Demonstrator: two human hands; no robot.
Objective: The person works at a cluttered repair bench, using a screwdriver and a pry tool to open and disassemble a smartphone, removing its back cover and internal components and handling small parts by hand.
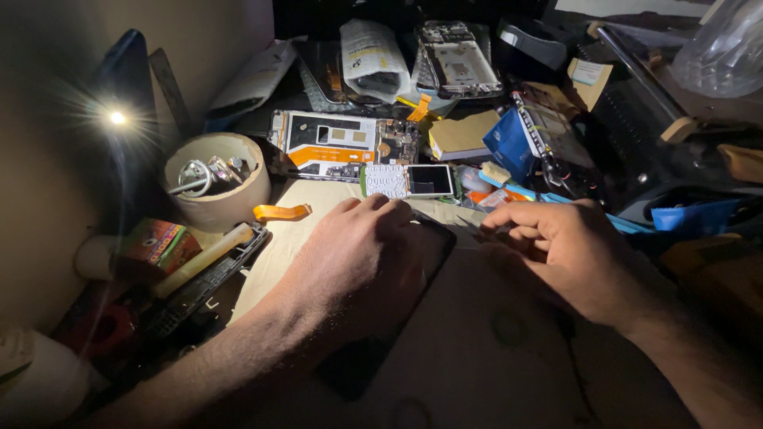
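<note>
I see my left hand (pixel 362 254) lying flat on a dark phone (pixel 397 294) that rests on the beige mat (pixel 493 342) near the middle of the table; the fingers are bent over the far end of the phone and press it down, and the hand covers most of it. My right hand (pixel 568 250) is just to the right of the phone, with the fingers closed together and pinching a thin metal tool (pixel 469 225), whose point is very near the far right corner of the phone; I cannot tell if it touches. Just beyond my left hand lies a small white phone with keys (pixel 407 180), and beyond that an opened phone with orange parts (pixel 342 147). To the left stands a round roll of tape (pixel 216 181) with small metal pieces inside it, and an orange flat cable (pixel 282 212) lies beside it. A small colourful box (pixel 159 245) and a white stick (pixel 203 260) are at the near left. On the left wall a small lamp (pixel 118 117) shines strongly. To the right of the white phone are a toothbrush (pixel 509 181) with a blue handle and a blue box (pixel 509 143). Far behind there is another opened phone (pixel 459 59). The right side is dark and crowded, and I cannot make out much there.
</note>
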